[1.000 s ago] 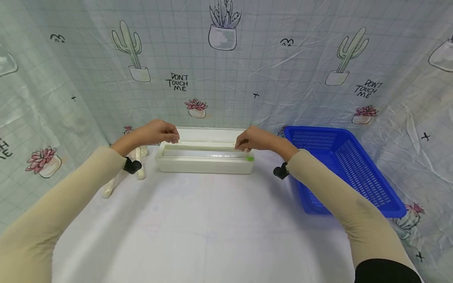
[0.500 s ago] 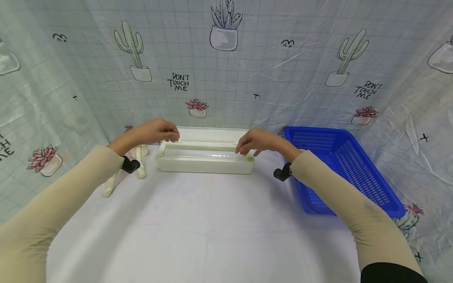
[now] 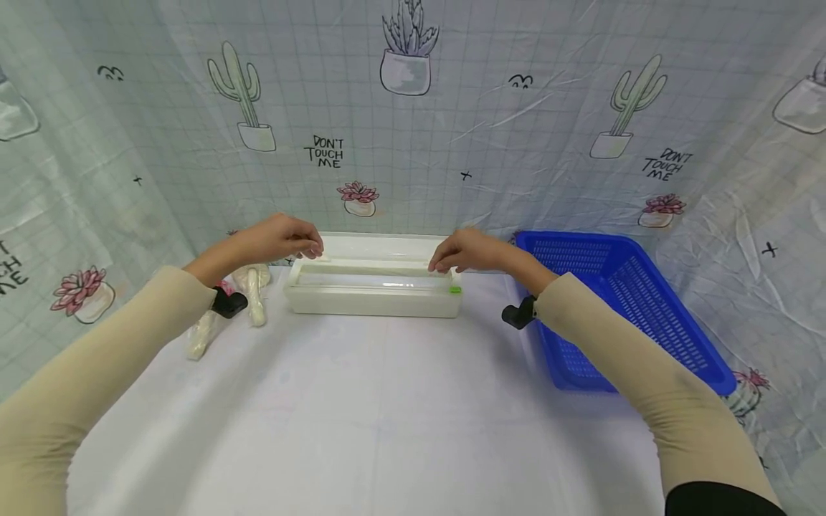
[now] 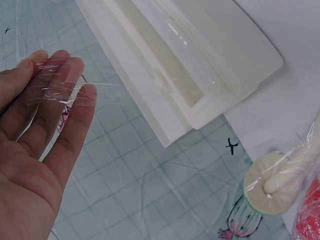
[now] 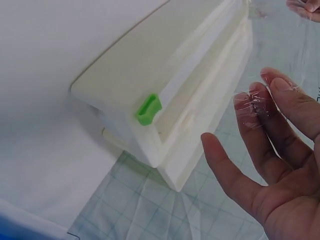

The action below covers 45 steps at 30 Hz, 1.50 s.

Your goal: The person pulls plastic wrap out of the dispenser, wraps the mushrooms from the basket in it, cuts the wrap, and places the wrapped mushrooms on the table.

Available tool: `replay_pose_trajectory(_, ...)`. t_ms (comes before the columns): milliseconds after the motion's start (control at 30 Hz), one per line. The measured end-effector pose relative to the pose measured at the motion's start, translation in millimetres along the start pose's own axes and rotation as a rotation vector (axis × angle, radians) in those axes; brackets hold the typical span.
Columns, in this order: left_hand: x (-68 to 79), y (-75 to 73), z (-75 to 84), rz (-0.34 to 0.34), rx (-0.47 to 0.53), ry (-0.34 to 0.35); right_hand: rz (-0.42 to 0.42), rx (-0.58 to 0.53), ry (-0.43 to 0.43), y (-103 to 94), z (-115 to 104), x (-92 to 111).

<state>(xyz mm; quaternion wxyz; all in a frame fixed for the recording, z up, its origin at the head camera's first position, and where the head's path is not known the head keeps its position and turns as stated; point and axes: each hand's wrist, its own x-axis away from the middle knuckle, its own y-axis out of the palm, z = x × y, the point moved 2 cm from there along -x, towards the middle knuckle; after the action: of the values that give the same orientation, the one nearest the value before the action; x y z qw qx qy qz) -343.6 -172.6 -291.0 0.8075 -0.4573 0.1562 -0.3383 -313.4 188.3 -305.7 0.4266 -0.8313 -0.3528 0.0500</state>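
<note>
A white cling film dispenser box stands at the back with its lid raised behind it and a roll showing inside. My left hand is over its back left end, pinching a thin sheet of cling film between thumb and fingertips. Over the right end, my right hand pinches the other side of the film, which wrinkles across its fingertips; its little finger sticks out. A green slide cutter sits at the box's right end. The film is nearly invisible in the head view.
To the right stands a blue plastic basket, partly behind the right sleeve. On the left lie a pale handled item in clear plastic and a red wrapped item. A printed cactus curtain hangs behind.
The right hand's fingers dipped slightly, then came back up near the box's right end. The left hand has shifted a touch to the left. The box has stayed in place.
</note>
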Motion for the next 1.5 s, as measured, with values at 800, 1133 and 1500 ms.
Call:
replay_pose_trajectory(800, 9.0, -26.0, 20.9, 0.003, -0.121, 0.039, 0.061, 0.254, -0.099, -25.4, -39, 8)
replay_pose_trajectory(1133, 9.2, -39.1, 33.6, -0.002, -0.153, 0.057, 0.042, 0.207, -0.069, -28.8, -49, 17)
replay_pose_trajectory(1500, 14.1, -45.5, 41.0, 0.011, -0.198, 0.043, 0.042, 0.36, -0.154, -37.0, -66, 22)
